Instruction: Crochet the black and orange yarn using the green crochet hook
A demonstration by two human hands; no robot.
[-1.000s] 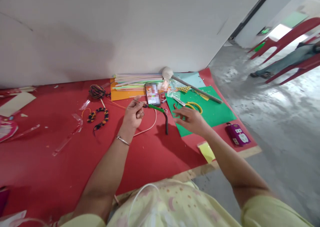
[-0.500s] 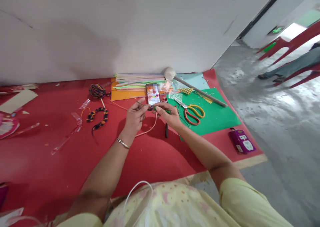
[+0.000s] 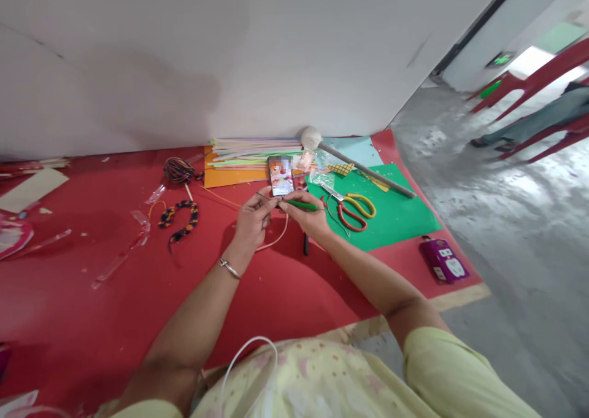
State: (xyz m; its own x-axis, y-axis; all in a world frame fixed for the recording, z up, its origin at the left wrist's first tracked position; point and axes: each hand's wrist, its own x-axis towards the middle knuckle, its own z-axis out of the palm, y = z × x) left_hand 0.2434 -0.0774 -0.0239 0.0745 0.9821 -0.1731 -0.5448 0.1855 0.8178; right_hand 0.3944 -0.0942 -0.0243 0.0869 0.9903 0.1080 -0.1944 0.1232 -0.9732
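My left hand (image 3: 252, 216) is closed in a pinch on yarn, and a thin dark strand rises past its fingertips. My right hand (image 3: 309, 212) grips a green-handled crochet hook (image 3: 301, 205), whose tip meets the left fingertips. The small work between the fingers is mostly hidden. An orange yarn strand (image 3: 221, 197) runs from the left hand toward a dark multicoloured yarn ball (image 3: 178, 170). Below the hands curves a pale pink cord (image 3: 276, 240). Just beyond the fingers lies a lit phone (image 3: 281, 185).
Scissors (image 3: 353, 212) with red and yellow handles rest on green paper (image 3: 396, 221). A black and orange braided strip (image 3: 188, 223) lies left. Behind are several pale sticks (image 3: 253, 145) and a white-headed rod (image 3: 368, 171). A purple packet (image 3: 444, 260) sits near the right edge.
The green handle of the hook shows more plainly now, lying along my right fingers. Both hands stay close together, with the fingertips slightly shifted. The view has moved a little.
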